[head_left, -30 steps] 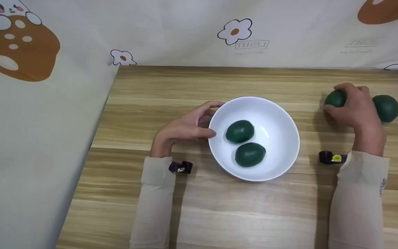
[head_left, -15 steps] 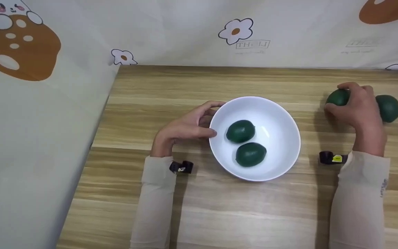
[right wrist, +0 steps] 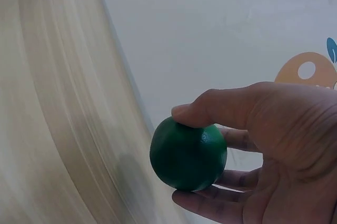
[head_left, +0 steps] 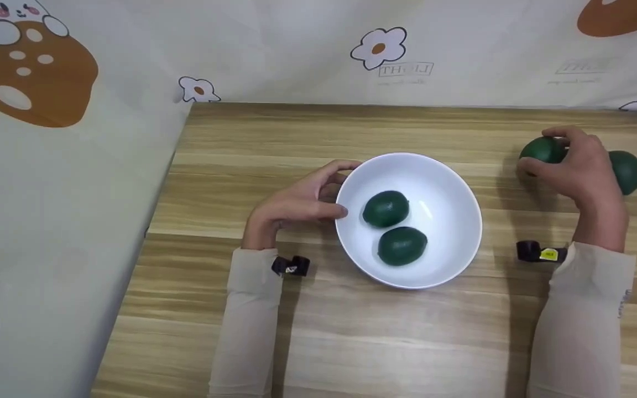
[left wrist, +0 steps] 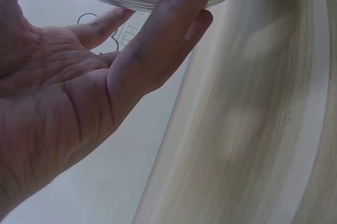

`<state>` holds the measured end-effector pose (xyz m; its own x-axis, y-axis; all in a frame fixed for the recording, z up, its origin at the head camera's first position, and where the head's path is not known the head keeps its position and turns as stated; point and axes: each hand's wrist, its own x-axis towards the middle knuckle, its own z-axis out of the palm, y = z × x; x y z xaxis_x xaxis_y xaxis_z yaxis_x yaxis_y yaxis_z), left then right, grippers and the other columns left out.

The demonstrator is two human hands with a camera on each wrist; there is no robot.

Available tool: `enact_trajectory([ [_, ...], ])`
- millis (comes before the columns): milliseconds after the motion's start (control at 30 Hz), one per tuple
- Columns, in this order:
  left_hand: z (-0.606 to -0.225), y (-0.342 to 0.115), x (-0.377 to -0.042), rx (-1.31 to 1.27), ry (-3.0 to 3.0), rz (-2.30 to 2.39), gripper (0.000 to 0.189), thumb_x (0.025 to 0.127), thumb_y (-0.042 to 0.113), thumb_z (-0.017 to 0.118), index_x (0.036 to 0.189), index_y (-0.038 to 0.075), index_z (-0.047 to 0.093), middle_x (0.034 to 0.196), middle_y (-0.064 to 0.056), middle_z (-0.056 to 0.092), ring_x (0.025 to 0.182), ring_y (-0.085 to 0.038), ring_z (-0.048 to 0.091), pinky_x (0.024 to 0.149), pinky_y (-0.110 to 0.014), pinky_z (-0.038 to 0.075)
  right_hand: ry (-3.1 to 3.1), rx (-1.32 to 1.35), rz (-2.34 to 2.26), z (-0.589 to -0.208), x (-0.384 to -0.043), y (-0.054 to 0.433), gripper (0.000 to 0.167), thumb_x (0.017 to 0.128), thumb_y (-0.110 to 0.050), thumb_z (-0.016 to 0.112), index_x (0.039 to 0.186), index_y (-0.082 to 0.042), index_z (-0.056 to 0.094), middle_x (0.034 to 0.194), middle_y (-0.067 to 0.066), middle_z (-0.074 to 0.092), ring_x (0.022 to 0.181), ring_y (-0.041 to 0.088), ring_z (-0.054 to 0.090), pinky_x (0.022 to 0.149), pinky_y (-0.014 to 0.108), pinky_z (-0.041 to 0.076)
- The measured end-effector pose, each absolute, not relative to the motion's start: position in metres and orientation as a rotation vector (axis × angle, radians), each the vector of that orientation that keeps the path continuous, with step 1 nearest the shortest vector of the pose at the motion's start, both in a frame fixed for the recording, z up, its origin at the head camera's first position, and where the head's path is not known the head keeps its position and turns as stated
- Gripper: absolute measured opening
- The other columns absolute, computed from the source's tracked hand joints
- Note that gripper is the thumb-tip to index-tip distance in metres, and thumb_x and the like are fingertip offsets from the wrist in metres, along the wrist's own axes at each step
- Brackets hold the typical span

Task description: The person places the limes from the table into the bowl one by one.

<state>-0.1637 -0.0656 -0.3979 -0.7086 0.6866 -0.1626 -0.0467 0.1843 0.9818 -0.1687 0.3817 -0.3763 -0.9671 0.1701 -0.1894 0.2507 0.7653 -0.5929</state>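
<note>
One green lime [head_left: 542,150] is in the right hand [head_left: 586,166], over the far right part of the wood-look table [head_left: 407,342]. The hand is gripping it, with the thumb on the near side and a finger on the far side. The right wrist view shows the thumb on one side of this lime and bent fingers round the other. It is to the right of the bowl, a bit farther back and well apart from it.

A second lime [head_left: 626,172] sits just right of the right hand, which hides part of it. I can't tell if they touch.

The round white bowl [head_left: 451,215] is in the middle, with the left hand [head_left: 307,196] at its left side. That hand is holding the bowl: its thumb tip is on the rim and its fingers curve along the outside.

Inside are a third lime [head_left: 386,209] and a fourth lime [head_left: 402,246], side by side, one far and one near. Both are just right of the left hand and well apart from the right hand.

Both arms have pale sleeves [head_left: 578,320]. At the far side hangs a white sheet [head_left: 274,50] with flowers on it.
</note>
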Motion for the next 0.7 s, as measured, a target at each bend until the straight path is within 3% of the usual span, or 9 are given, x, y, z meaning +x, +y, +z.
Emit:
enact_trajectory([
  [233, -0.397, -0.066, -0.163, 0.594, 1.871, 1.580, 0.084, 0.085, 0.001, 0.071, 0.161, 0.013, 0.038, 0.148, -0.019, 0.053, 0.136, -0.034, 0.059, 0.106, -0.042, 0.055, 2.827, 0.331, -0.991, -0.376, -0.171, 0.378, 0.080, 0.098, -0.042, 0.069, 0.161, -0.003, 0.039, 0.161, 0.035, 0.039, 0.133, 0.049, 0.043, 0.099, 0.057, 0.042],
  [500, -0.397, -0.066, -0.163, 0.592, 1.857, 1.593, 0.084, 0.085, 0.000, 0.071, 0.161, 0.013, 0.037, 0.148, -0.020, 0.052, 0.135, -0.034, 0.060, 0.103, -0.040, 0.056, 2.805, 0.340, -1.005, -0.371, -0.165, 0.377, 0.079, 0.099, -0.046, 0.067, 0.160, -0.004, 0.039, 0.159, 0.036, 0.037, 0.128, 0.045, 0.048, 0.081, 0.033, 0.043],
  [700, -0.396, -0.066, -0.162, 0.579, 1.845, 1.599, 0.085, 0.085, -0.001, 0.071, 0.162, 0.012, 0.036, 0.149, -0.021, 0.052, 0.137, -0.034, 0.058, 0.103, -0.040, 0.057, 2.782, 0.316, -1.068, -0.366, -0.160, 0.377, 0.078, 0.099, -0.045, 0.068, 0.158, -0.003, 0.039, 0.158, 0.034, 0.038, 0.135, 0.046, 0.043, 0.068, 0.013, 0.041],
])
